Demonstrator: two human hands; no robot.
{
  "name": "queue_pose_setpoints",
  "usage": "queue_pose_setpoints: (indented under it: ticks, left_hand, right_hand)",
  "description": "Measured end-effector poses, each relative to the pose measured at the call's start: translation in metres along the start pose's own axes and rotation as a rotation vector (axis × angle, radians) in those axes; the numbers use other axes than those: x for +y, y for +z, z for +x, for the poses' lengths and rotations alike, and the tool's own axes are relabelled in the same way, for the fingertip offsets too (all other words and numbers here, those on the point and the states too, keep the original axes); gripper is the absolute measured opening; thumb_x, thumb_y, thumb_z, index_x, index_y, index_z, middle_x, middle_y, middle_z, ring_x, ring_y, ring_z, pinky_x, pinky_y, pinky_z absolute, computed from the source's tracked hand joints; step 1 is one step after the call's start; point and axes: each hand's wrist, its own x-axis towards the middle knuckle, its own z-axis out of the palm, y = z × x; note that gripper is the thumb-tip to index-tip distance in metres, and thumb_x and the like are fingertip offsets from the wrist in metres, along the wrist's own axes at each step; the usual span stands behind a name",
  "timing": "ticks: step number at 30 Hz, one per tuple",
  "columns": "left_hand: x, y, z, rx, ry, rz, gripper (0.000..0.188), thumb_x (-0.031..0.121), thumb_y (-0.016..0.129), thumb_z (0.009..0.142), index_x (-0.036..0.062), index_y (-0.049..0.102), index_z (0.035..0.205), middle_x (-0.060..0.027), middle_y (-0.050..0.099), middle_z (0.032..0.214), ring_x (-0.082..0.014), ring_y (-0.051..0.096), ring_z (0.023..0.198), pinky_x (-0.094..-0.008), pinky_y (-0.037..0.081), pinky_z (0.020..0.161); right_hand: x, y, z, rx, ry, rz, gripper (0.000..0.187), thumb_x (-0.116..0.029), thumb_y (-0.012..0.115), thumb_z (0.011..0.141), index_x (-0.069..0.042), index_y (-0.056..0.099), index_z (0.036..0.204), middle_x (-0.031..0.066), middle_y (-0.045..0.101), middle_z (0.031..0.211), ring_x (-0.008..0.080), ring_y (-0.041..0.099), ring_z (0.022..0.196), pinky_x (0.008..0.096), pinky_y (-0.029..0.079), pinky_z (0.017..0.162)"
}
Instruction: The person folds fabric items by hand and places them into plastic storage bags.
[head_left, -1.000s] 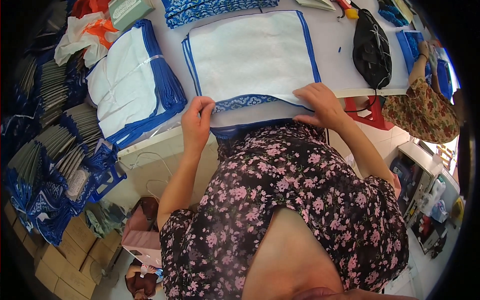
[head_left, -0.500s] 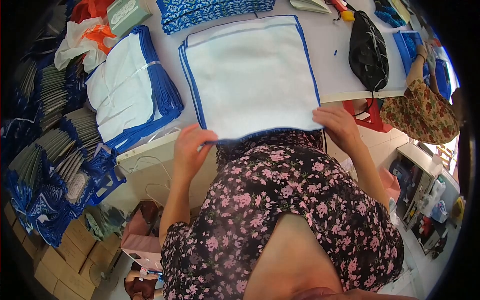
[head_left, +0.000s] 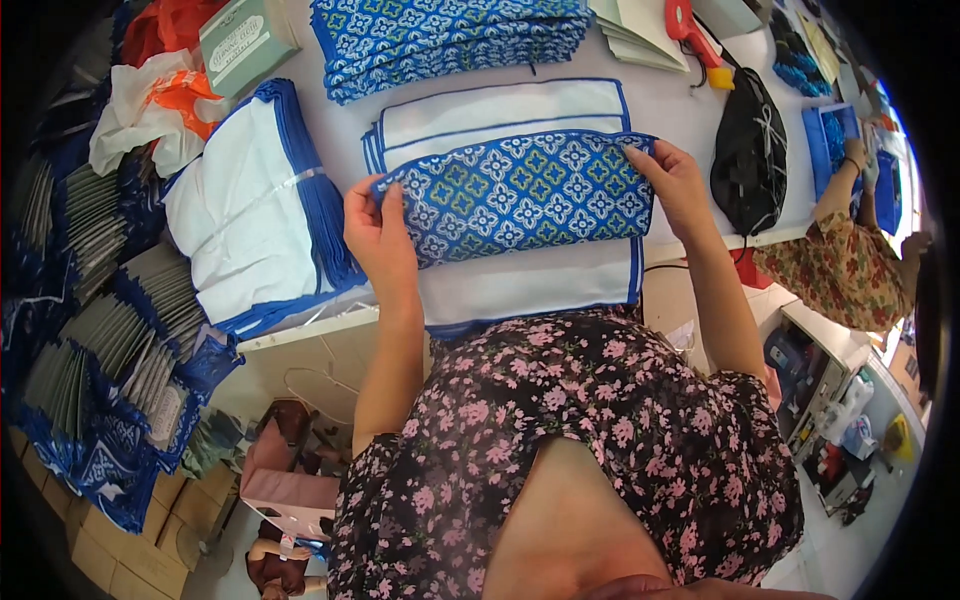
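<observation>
Between my hands, the near edge of a cloth [head_left: 525,195] is lifted and turned up, so its blue patterned side faces up. White cloths with blue edging [head_left: 535,285] lie beneath it in a stack on the table. My left hand [head_left: 382,225] pinches the left corner of the raised edge. At the right corner, my right hand [head_left: 672,185] pinches the same edge between thumb and fingers. Part of the cloth's white side [head_left: 510,108] shows beyond the fold. Left of my left hand lies a tied bundle of white cloths [head_left: 250,200] with blue borders.
Folded blue patterned cloths [head_left: 450,45] are piled at the far side. A black drawstring pouch [head_left: 748,150], a red tool [head_left: 690,30] and grey-green cards [head_left: 640,30] lie right. Many carded blue cloths [head_left: 100,330] crowd the left. A co-worker's arm [head_left: 842,185] reaches a blue box at far right.
Both hands have moved away from me, carrying the cloth's near edge up and over. The patterned side has come into view, and white cloth shows below it.
</observation>
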Motion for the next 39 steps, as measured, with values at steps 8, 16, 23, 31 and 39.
queue_pose_setpoints:
  ticks: [8, 16, 23, 31, 39]
  left_hand:
    - [-0.019, 0.001, 0.012, 0.056, 0.026, 0.188, 0.014, 0.005, 0.064, 0.092, 0.0001, 0.061, 0.105, -0.0004, 0.061, 0.086, -0.0044, 0.053, 0.072, -0.0185, 0.041, 0.063]
    - [-0.015, -0.001, 0.002, 0.068, 0.016, 0.295, 0.022, 0.002, 0.071, 0.086, 0.0026, 0.062, 0.106, 0.0013, 0.057, 0.082, -0.0018, 0.049, 0.062, -0.0171, 0.037, 0.053]
    - [-0.018, 0.004, 0.005, 0.101, 0.027, 0.235, 0.026, 0.002, 0.071, 0.087, 0.0035, 0.06, 0.11, 0.002, 0.052, 0.085, -0.0013, 0.046, 0.062, -0.0152, 0.032, 0.052]
    - [-0.004, 0.002, -0.002, 0.204, 0.469, 0.585, 0.029, 0.004, 0.074, 0.083, 0.0041, 0.06, 0.109, -0.0055, 0.056, 0.096, -0.0139, 0.053, 0.082, -0.0276, 0.044, 0.072]
    - [-0.017, 0.026, -0.021, -0.428, 0.551, 0.866, 0.057, 0.022, 0.069, 0.085, 0.0126, 0.05, 0.138, -0.0127, 0.037, 0.151, -0.0376, 0.035, 0.137, -0.0505, 0.027, 0.113]
  right_hand:
    - [0.007, 0.031, -0.005, 0.241, -0.16, -0.348, 0.018, -0.017, 0.066, 0.093, 0.001, 0.065, 0.092, -0.003, 0.058, 0.068, 0.0023, 0.046, 0.061, 0.0218, 0.038, 0.054]
    - [0.0, 0.034, -0.013, 0.332, -0.243, -0.696, 0.021, -0.021, 0.065, 0.094, -0.001, 0.059, 0.09, 0.0124, 0.058, 0.066, 0.0183, 0.05, 0.054, 0.0307, 0.043, 0.054]
    - [0.001, 0.036, -0.013, 0.339, -0.293, -0.757, 0.019, -0.019, 0.065, 0.093, -0.001, 0.059, 0.091, 0.0127, 0.059, 0.067, 0.02, 0.053, 0.054, 0.0319, 0.044, 0.054]
    - [-0.001, 0.04, -0.013, 0.387, -0.314, -0.819, 0.019, -0.018, 0.068, 0.089, -0.002, 0.059, 0.088, 0.0127, 0.061, 0.068, 0.0206, 0.056, 0.053, 0.0315, 0.046, 0.054]
    - [0.001, 0.033, -0.011, 0.412, -0.329, -0.824, 0.02, -0.02, 0.069, 0.088, -0.002, 0.06, 0.089, 0.0133, 0.062, 0.068, 0.0241, 0.059, 0.054, 0.0336, 0.047, 0.055]
